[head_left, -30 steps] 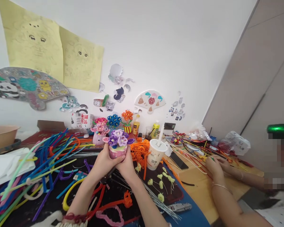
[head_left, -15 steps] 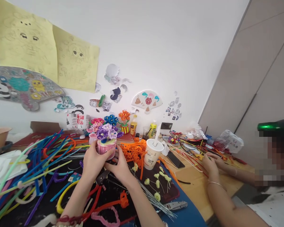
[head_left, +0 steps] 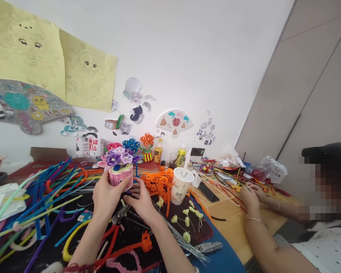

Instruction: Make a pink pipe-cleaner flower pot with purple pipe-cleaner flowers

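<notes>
Holding the pink flowerpot [head_left: 121,177] at eight o'clock.
Head view: left hand [head_left: 108,195] clasps it; right hand [head_left: 141,198] just beside, its grip unclear. Bench [head_left: 233,228] wood meets a blue surface [head_left: 229,259] edge at five o'clock; fan [head_left: 174,123] at twelve reads 囍.

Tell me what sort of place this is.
Probably a craft workspace: colourful pipe cleaners lie heaped on the table, the pink pot holds purple flowers that look made of similar strands, and yellow sheets with drawings hang on the wall.

Pink pot [head_left: 120,176] of purple flowers [head_left: 119,155]; upright in left hand [head_left: 105,192].
</notes>
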The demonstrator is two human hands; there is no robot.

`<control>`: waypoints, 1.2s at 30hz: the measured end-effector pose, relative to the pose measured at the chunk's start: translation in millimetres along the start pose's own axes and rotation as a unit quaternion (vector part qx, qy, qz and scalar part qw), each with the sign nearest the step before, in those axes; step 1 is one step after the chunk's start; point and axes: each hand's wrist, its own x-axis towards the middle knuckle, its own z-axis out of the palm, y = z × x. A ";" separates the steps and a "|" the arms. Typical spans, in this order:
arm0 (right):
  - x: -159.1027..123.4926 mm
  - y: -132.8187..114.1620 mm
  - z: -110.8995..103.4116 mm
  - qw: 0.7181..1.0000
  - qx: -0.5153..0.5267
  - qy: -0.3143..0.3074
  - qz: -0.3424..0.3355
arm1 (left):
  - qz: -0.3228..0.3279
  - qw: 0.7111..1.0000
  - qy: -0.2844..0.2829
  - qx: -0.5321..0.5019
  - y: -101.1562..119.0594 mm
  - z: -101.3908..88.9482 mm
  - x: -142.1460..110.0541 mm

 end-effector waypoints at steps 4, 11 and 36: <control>0.4 2.2 -1.3 1.000 0.002 -0.005 -0.003 | 0.018 0.999 0.004 -0.030 -3.5 2.3 1.5; 0.7 7.3 -1.9 1.000 -0.003 -0.012 -0.003 | 0.031 0.998 0.007 -0.052 -8.2 5.4 2.9; -2.8 4.8 -0.5 1.000 -0.009 -0.015 0.003 | -0.010 0.999 -0.012 -0.028 -5.2 -0.1 2.2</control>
